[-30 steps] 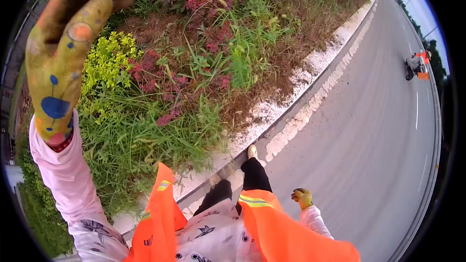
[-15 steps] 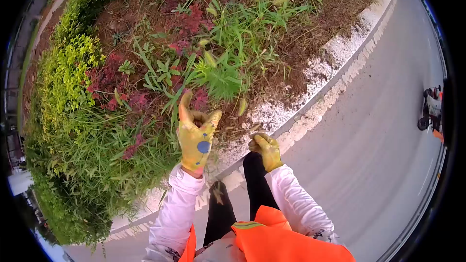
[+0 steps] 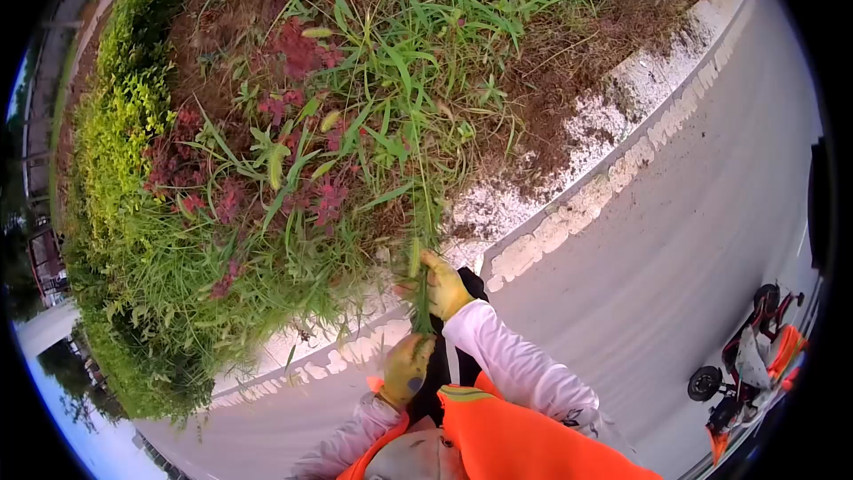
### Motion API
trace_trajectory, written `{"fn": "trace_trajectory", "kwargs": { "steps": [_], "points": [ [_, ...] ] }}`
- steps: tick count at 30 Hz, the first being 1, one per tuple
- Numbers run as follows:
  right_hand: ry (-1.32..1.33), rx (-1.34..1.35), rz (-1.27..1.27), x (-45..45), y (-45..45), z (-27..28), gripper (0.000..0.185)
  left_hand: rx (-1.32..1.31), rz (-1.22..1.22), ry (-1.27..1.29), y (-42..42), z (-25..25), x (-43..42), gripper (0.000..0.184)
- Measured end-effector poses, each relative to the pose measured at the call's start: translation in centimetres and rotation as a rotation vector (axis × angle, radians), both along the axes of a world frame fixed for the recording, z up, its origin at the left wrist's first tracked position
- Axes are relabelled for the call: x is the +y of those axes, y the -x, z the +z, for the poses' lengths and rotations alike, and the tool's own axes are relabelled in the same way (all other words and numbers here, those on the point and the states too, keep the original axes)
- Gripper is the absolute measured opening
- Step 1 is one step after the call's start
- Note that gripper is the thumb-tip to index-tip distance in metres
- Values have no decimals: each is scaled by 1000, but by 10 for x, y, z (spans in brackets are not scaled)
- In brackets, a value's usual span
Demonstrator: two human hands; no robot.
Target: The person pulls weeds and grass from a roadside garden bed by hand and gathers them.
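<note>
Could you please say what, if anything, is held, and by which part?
Green grass, its near end in the left hand; the right hand is farther along, grip unclear.

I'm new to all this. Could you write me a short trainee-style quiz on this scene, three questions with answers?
1. Multiple choice: what colour is the vest? A) blue B) orange C) purple
2. True or false: the vehicle is in among the plants.
3. Fill in: between the left grip and the right grip there is green ____.

Key: 1. B. 2. False; the vehicle is on the road. 3. grass.
</note>
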State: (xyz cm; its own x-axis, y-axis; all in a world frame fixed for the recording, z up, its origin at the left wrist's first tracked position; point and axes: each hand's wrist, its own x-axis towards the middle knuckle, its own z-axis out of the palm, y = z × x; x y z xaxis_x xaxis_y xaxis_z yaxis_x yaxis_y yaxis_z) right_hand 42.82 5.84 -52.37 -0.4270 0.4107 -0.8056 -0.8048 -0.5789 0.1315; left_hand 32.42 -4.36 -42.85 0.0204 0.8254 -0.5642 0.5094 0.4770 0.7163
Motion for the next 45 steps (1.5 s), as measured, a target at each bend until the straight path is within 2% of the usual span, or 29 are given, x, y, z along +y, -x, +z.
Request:
{"fn": "trace_trajectory", "kwargs": {
  "steps": [2, 3, 4, 6, 7, 9, 13, 15, 16, 17, 18, 19, 20, 22, 25, 26, 28, 30, 31, 32, 34, 36, 37, 39, 40, 41, 43, 44, 45],
  "points": [
    [81, -175, 64, -26, -2, -47, 20, 3, 82, 216, 1, -31, -28, 18],
    [64, -328, 130, -43, 2, -75, 20, 53, -19, 193, 7, -47, -37, 20],
    [182, -440, 93, -44, -2, -67, 18, 36, -63, 173, 5, -61, -45, 21],
    [170, -578, 72, -59, -12, -68, 19, 65, -205, 99, -2, -83, -66, 22],
    [156, -658, 69, -61, -17, -54, 20, 88, -223, 74, -8, -82, -74, 22],
    [59, -564, -45, -55, -47, -26, 20, -109, -92, 219, -20, -54, -54, 23],
    [-38, -578, -122, -43, -37, 0, 20, -177, -16, 271, -11, -21, -34, 24],
    [-48, -667, 86, -55, -8, 43, 19, -159, 30, 365, 12, -31, -59, 23],
    [-75, -624, 233, -83, 8, 60, 19, -239, 65, 122, 22, -44, -81, 22],
    [-52, -576, 227, -105, 12, 60, 21, -287, -28, 214, 23, -4, -58, 20],
    [59, -595, 213, -116, 7, 57, 21, -396, 108, 410, 32, -3, -68, 19],
    [165, -609, 194, -124, -1, 47, 20, -499, 240, 603, 42, -4, -77, 19],
    [133, -575, 117, -129, -13, 31, 20, -503, 290, 662, 54, -10, -81, 22],
    [11, -552, 46, -119, -31, -3, 21, -417, 327, 442, 52, -14, -48, 23],
    [-68, -775, 264, -53, -42, -35, 25, -376, 336, -70, 50, -64, 10, 30],
    [-85, -757, 280, -30, -43, -51, 27, -388, 422, -75, 49, -80, 35, 36],
    [-127, -920, 377, 11, -42, -82, 31, -510, 575, 381, 41, -100, 99, 42],
    [-230, -956, 135, 40, -35, -126, 24, -745, 593, 673, 15, -106, 140, 43],
    [-210, -941, 195, 55, -34, -114, 28, -875, 576, 721, 0, -114, 149, 39],
    [-298, -695, 87, 54, -36, -170, 33, -970, 611, 731, -11, -122, 155, 36],
    [-362, -448, -24, 53, -29, -198, 38, -1057, 654, 756, -26, -146, 156, 33],
    [-570, -553, 37, 47, -24, -176, 39, -1170, 941, 691, -40, -178, 142, 24],
    [-557, -553, 41, 51, -32, -168, 39, -1165, 950, 702, -38, -186, 134, 24],
    [-454, -418, 410, 57, -48, -155, 49, -760, 693, 551, -27, -198, 106, 15],
    [-438, -580, 381, 69, -38, -130, 47, -624, 715, 471, -25, -206, 94, 14],
    [-428, -572, 378, 72, -31, -146, 47, -613, 715, 480, -27, -206, 85, 14],
    [-124, -553, 371, 69, -20, -177, 48, -524, 602, 378, -33, -204, 63, 13],
    [-30, -563, 345, 67, -14, -184, 47, -400, 467, 147, -35, -207, 56, 14],
    [64, -575, 313, 65, -8, -192, 45, -397, 469, 155, -30, -210, 46, 14]
  ]
}}
